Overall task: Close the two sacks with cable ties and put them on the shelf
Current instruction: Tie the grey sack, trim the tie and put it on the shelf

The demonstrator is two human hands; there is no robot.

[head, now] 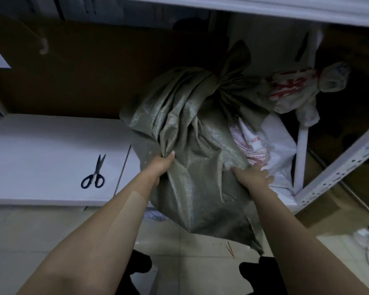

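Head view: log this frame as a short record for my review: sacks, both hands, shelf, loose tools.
green sack: neck bunched shut, tie not visible; lower end hangs past the shelf edge
white sack: red print, neck cinched, lies right of the green sack, touching it
left hand: grips a fold on the green sack's left side
right hand: against the green sack's right side; grip unclear
shelf: white board
scissors: flat on the shelf, left of the sacks, apart from them

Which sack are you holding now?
The grey-green sack; both the left hand and right hand hold it. The white, red-printed sack lies to its right.
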